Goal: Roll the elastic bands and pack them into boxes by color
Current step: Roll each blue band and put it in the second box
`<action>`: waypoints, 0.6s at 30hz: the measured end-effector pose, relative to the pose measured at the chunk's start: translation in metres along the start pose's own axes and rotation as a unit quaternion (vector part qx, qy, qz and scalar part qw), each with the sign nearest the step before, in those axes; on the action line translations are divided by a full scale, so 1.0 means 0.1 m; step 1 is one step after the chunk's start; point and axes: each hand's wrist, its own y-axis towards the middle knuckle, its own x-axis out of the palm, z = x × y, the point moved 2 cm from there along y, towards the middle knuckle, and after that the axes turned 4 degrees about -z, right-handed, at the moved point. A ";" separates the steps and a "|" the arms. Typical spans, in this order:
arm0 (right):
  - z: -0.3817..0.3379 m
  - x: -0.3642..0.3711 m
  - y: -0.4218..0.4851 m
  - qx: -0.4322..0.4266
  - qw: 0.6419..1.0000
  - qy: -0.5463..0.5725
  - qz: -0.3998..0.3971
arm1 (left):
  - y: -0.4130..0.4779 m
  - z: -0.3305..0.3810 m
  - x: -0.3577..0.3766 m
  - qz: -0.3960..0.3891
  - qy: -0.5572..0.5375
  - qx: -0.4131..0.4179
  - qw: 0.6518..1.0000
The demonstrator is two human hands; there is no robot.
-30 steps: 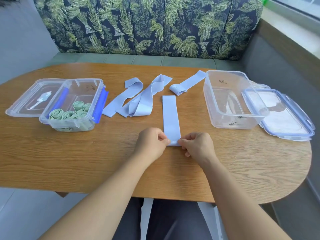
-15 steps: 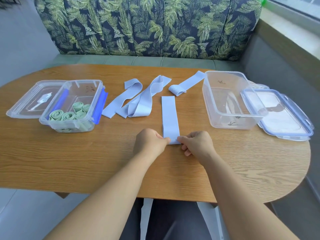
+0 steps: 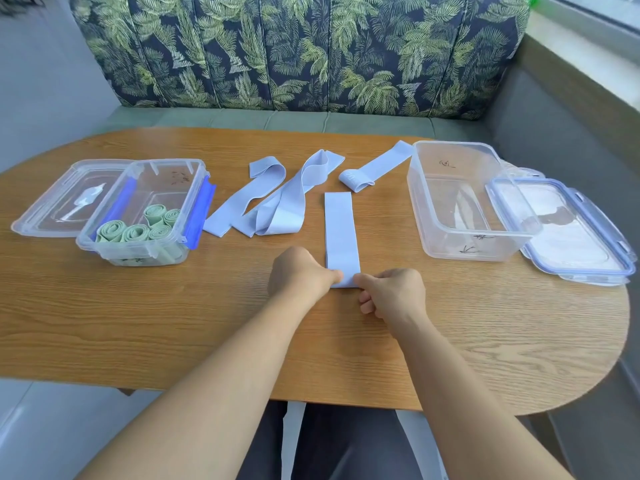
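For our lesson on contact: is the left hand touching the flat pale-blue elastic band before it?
Touching. The head view shows the left hand pinching the near end of the flat pale-blue elastic band.

One pale blue band (image 3: 341, 233) lies flat and straight, running away from the hands, with its near end pinched between the left hand (image 3: 301, 273) and right hand (image 3: 391, 292). A tangle of loose blue bands (image 3: 277, 206) sprawls beyond the left hand, and a half-rolled band (image 3: 374, 169) sits beyond the right. Well off to the left, a clear box (image 3: 131, 253) holds green rolls (image 3: 138, 232) standing on end. Another open clear box (image 3: 467, 249) stands out past the right hand.
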 end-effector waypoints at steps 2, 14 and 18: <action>-0.01 0.00 -0.01 0.009 1.000 0.002 -0.006 | -0.01 -0.03 0.00 -0.013 -0.049 -0.016 0.999; 0.14 -0.11 -0.40 0.009 0.993 -0.118 -0.009 | -0.35 -0.27 0.04 -0.073 -0.115 -0.031 0.990; 0.14 -0.07 -0.46 -0.003 0.993 -0.117 0.015 | -0.39 -0.29 0.04 -0.062 -0.117 -0.031 0.991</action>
